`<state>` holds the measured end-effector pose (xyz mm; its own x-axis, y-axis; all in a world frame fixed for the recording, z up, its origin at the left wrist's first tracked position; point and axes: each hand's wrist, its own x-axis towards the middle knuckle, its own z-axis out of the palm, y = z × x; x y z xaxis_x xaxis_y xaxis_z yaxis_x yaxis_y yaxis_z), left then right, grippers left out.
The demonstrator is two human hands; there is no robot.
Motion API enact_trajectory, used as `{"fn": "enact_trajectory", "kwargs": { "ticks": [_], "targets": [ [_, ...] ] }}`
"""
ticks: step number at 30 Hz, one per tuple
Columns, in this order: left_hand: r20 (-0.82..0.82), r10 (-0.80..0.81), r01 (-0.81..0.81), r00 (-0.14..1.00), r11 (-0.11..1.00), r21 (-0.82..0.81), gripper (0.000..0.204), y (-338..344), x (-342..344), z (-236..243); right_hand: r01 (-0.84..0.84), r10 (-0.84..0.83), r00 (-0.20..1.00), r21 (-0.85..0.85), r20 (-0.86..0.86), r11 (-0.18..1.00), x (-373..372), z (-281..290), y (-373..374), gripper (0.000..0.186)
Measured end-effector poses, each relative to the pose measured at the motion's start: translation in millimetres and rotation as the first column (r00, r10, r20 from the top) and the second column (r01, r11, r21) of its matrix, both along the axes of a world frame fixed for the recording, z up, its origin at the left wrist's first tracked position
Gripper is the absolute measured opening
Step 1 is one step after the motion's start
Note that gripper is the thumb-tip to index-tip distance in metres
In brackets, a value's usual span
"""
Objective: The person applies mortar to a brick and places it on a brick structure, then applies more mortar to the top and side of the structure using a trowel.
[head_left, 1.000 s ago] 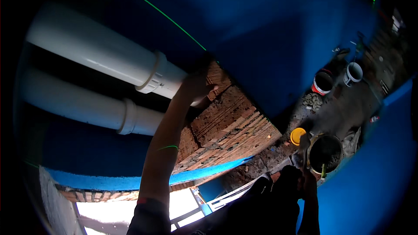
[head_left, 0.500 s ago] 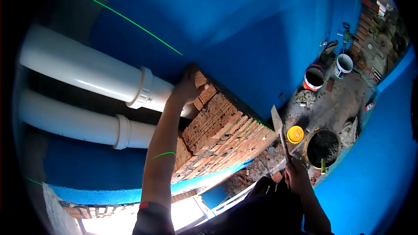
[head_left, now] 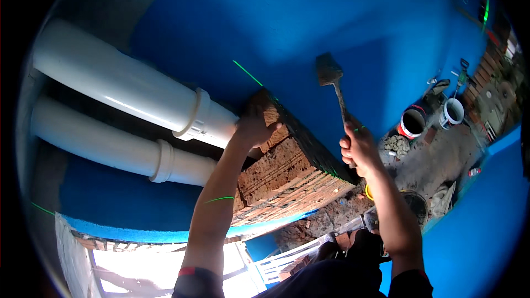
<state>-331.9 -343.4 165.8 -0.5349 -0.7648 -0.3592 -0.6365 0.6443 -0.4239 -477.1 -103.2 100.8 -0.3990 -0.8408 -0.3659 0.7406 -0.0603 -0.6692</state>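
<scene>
My left hand (head_left: 253, 129) grips the top brick (head_left: 276, 142) at the end of a brick stack (head_left: 276, 163), beside the upper white pipe (head_left: 121, 83); its fingertips are shaded. A second, lower white pipe (head_left: 105, 138) runs into the stack's left side. My right hand (head_left: 356, 146) is closed round the handle of a mortar-stained trowel (head_left: 330, 69), its flat blade raised in front of the blue wall (head_left: 232, 11). Green laser lines fall on the wall, the brickwork and both my arms.
On the dirty floor (head_left: 452, 149) at right stand a red-white bucket (head_left: 413, 122), a white bucket (head_left: 452, 111) and a large mortar bucket (head_left: 414, 204), with a drill (head_left: 462, 77), rags (head_left: 396, 144) and rubble. Another blue wall (head_left: 469, 232) borders the right. Bright openings lie below.
My right hand has swung up and forward with the trowel, from beside the mortar bucket to high against the wall. My left hand stays on the brickwork. The camera view has shifted slightly.
</scene>
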Motion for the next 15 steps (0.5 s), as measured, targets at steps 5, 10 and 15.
{"fn": "enact_trajectory", "kwargs": {
  "ticks": [5,10,15],
  "targets": [
    [0.006,0.005,-0.005,1.000,1.000,-0.006,0.091,9.9,-10.4,8.9,-0.342,0.341,0.939,0.046,0.036,0.938,0.7,-11.8,-38.4,0.013],
    [-0.013,0.026,-0.026,1.000,0.999,0.025,0.089,12.9,-6.2,9.0,-0.373,0.371,0.928,0.098,0.036,0.923,9.7,-2.4,-35.9,0.021],
    [-0.007,0.054,-0.053,0.999,0.995,0.087,0.091,16.1,-12.2,13.7,-0.438,0.435,0.899,0.064,0.053,0.897,-15.3,-4.8,-31.5,0.020]
  ]
}}
